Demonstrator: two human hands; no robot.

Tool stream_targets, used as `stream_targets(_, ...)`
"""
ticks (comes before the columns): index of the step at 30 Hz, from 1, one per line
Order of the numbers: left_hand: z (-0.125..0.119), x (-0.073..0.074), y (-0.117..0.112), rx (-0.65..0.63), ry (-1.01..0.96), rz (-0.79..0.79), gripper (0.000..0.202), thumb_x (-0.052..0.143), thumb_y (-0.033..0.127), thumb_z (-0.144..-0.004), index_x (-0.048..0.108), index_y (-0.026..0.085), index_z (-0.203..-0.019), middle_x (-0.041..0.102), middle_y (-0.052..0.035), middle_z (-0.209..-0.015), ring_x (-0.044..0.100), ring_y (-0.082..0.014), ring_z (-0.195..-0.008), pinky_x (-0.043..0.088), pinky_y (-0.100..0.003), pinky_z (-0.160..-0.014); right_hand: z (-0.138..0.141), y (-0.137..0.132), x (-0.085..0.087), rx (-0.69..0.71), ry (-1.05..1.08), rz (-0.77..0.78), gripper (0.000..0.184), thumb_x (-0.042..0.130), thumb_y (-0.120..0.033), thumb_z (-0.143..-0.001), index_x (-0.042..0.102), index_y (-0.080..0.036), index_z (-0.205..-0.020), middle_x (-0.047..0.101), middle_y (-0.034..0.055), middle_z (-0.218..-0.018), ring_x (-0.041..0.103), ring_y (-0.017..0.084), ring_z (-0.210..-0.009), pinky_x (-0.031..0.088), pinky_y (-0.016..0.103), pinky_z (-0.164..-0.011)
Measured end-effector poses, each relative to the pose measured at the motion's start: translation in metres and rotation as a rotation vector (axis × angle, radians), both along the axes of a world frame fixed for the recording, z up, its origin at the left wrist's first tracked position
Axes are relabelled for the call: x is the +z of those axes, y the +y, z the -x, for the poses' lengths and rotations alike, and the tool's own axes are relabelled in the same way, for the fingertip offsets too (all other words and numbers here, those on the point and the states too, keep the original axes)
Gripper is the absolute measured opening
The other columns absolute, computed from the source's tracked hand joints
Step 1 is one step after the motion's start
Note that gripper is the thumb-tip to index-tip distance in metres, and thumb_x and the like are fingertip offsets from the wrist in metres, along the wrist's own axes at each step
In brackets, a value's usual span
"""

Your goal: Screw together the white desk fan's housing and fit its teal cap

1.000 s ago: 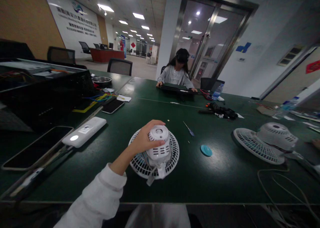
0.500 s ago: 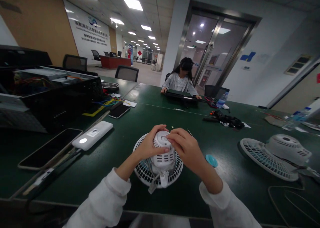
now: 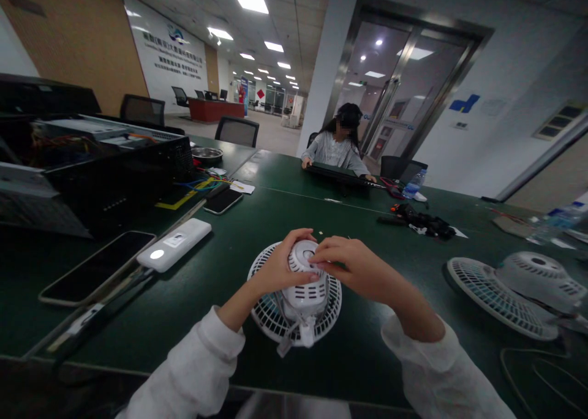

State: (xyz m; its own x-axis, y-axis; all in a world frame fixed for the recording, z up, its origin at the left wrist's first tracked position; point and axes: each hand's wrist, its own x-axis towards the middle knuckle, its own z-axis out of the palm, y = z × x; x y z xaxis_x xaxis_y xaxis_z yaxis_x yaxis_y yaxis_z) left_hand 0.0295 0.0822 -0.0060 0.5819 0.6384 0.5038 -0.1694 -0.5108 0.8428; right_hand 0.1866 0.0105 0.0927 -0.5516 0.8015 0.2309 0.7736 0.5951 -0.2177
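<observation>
Nothing legible, lettering on the white wall sign [image 3: 168, 54] too small.

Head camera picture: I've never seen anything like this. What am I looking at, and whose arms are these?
This picture comes from a camera worn on a person's head, looking forward and down, so these arms are the wearer's own. The left hand grips the white body of a small fan, which sits on its round grille on a green table. The right hand touches the top of that body. A second fan and a phone lie on the table too. Farther along it sits another person.
</observation>
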Motion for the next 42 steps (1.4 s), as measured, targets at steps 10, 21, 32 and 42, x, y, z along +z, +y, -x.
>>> stream_targets(10, 0.003, 0.000, 0.004, -0.012, 0.000, 0.023, 0.069, 0.077, 0.033, -0.061, 0.044, 0.021, -0.120, 0.052, -0.0095, -0.120, 0.052, -0.0262, -0.110, 0.038, -0.038, -0.096, -0.102, 0.033, -0.080, -0.987, 0.000, 0.160, 0.027, 0.055, -0.029, -0.086, 0.056, -0.015, -0.109, 0.058, 0.0068, -0.111, 0.058, 0.019, -0.096, 0.049, 0.042, -0.082)
stream_targets(21, 0.001, -0.002, 0.001, 0.017, -0.039, -0.008, 0.063, 0.074, 0.040, -0.063, 0.049, 0.019, -0.117, 0.051, -0.0114, -0.125, 0.043, -0.0307, -0.121, 0.032, -0.044, -0.103, -0.120, 0.051, -0.089, -0.996, 0.555, -0.072, 0.026, 0.054, -0.034, -0.086, 0.057, -0.014, -0.102, 0.061, 0.0049, -0.099, 0.060, 0.016, -0.086, 0.050, 0.036, -0.075)
stream_targets(32, -0.005, -0.012, -0.002, 0.072, -0.136, 0.007, 0.071, 0.073, 0.043, -0.063, 0.040, 0.019, -0.121, 0.056, -0.0104, -0.117, 0.052, -0.0277, -0.109, 0.037, -0.041, -0.097, -0.016, 0.022, 0.012, -0.287, 1.085, -0.411, 0.018, 0.056, -0.035, -0.082, 0.061, -0.022, -0.092, 0.064, 0.0010, -0.080, 0.058, 0.011, -0.066, 0.047, 0.025, -0.058)
stream_targets(42, -0.005, -0.011, -0.003, 0.082, -0.127, 0.044, 0.072, 0.073, 0.046, -0.062, 0.040, 0.021, -0.121, 0.055, -0.0096, -0.118, 0.051, -0.0287, -0.111, 0.039, -0.041, -0.097, 0.013, 0.020, 0.009, -0.201, 0.541, -0.420, 0.016, 0.051, -0.026, -0.085, 0.061, -0.017, -0.096, 0.066, 0.0029, -0.079, 0.061, 0.013, -0.066, 0.048, 0.025, -0.062)
